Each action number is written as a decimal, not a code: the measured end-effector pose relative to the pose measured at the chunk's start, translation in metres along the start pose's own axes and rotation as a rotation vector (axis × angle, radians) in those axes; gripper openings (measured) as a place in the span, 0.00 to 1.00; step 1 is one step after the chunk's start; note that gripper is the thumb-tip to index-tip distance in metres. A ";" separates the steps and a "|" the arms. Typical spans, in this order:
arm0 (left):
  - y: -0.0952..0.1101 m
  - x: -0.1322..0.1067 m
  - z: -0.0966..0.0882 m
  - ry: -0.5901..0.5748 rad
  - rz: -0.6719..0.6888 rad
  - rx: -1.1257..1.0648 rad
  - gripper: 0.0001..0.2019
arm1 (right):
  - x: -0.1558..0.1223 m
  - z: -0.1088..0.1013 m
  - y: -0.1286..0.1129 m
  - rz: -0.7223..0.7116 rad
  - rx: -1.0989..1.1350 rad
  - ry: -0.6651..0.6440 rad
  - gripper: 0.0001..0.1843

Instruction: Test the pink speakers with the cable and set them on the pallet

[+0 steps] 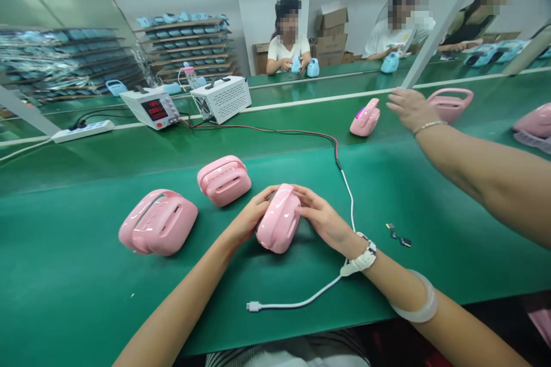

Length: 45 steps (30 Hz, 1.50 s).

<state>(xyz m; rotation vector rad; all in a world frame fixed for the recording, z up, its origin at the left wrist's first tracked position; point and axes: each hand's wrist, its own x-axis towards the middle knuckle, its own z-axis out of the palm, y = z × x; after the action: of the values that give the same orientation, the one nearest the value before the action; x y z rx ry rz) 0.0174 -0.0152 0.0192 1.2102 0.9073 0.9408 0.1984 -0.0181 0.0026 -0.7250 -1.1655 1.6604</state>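
A glossy pink portable speaker (279, 221) with a carry handle is held between both hands just over the green mat, its narrow side facing me. My left hand (253, 212) is closed around its left side, the fingertips partly behind it. On the opposite side, my right hand (321, 215) grips it, thumb near the right edge. Left of my hands sit two similar pieces, a pink speaker (224, 180) and a nearer pink speaker (159, 222), with slots and buttons facing up. A white USB cable (297, 304) passes under my right wrist, its plug lying in front of me.
Small memory cards (399, 236) lie to the right. A co-worker's arm (469, 166) reaches in from the right, near a pink speaker (365, 117). A power supply (150, 108) and a white vented box (224, 98) stand at the back left. Several people sit beyond.
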 end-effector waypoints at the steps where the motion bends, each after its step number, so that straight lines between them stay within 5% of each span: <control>1: 0.000 -0.002 0.001 0.022 0.012 -0.016 0.17 | -0.002 0.001 0.001 0.016 0.015 -0.057 0.28; 5: 0.001 -0.010 0.003 0.088 0.049 -0.043 0.17 | -0.008 0.005 0.002 0.015 0.023 -0.139 0.33; 25: 0.005 -0.011 0.007 0.028 0.061 -0.074 0.17 | -0.012 0.008 0.007 -0.001 -0.017 -0.061 0.34; 33: -0.004 -0.017 0.011 0.155 0.055 -0.058 0.17 | -0.005 -0.009 -0.007 0.006 -0.190 -0.284 0.37; 39: -0.008 -0.023 0.010 0.278 0.091 -0.021 0.22 | -0.016 0.006 -0.011 -0.181 -0.516 -0.023 0.26; 45: -0.041 -0.009 -0.010 0.397 0.027 -0.038 0.27 | -0.006 0.012 -0.006 -0.132 -0.383 0.097 0.28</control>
<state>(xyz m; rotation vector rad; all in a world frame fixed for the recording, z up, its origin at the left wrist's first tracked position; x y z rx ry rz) 0.0095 -0.0245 -0.0225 1.0215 1.1805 1.2402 0.1930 -0.0272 0.0125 -0.9326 -1.4475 1.2918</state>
